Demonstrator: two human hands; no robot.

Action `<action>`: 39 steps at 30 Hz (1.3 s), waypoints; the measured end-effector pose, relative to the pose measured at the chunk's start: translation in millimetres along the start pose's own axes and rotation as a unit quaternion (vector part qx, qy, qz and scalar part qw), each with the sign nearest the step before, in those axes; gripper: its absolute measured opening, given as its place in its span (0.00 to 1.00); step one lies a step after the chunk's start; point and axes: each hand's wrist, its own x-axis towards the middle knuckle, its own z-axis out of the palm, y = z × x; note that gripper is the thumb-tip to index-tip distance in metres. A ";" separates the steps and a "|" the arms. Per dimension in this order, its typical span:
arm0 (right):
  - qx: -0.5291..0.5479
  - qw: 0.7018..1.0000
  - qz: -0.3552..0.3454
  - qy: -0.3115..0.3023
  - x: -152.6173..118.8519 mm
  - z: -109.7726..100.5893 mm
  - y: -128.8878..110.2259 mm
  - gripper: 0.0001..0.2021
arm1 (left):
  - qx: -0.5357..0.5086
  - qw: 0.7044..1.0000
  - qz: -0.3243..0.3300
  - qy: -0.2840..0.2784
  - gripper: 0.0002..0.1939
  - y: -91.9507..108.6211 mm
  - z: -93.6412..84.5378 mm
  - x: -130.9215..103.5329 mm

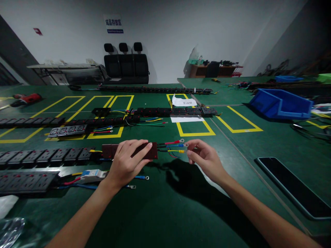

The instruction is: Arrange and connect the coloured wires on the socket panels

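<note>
Fingers of our left hand clamp the block, its long axis running sideways; from its right end, wires reach our nearer right hand, whose pinch we cannot tell.

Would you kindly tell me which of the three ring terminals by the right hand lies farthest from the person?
The red-sleeved terminal; the blue-sleeved terminal and the yellow-sleeved terminal both lie nearer the person.
</note>
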 end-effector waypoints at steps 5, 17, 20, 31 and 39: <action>-0.008 1.000 -0.002 0.003 -1.5 1.4 3.2 0.09 | -0.003 1.000 0.000 0.000 0.24 0.0 -0.3 -0.1; -0.031 0.999 -0.010 0.016 -2.8 3.0 -1.3 0.10 | -0.007 1.000 0.000 -0.009 0.26 -0.1 -0.3 -1.1; -0.049 0.999 -0.002 0.024 -1.5 2.5 -4.3 0.10 | -0.012 1.000 0.002 -0.023 0.26 0.9 -1.0 0.0; -0.139 0.989 0.037 0.029 0.5 -2.6 -1.4 0.13 | -0.027 0.999 0.014 -0.041 0.26 -0.3 0.5 -0.5; -0.155 0.987 0.029 0.028 1.4 -3.0 -2.2 0.13 | -0.030 0.998 0.024 -0.050 0.26 -0.7 -0.2 -0.6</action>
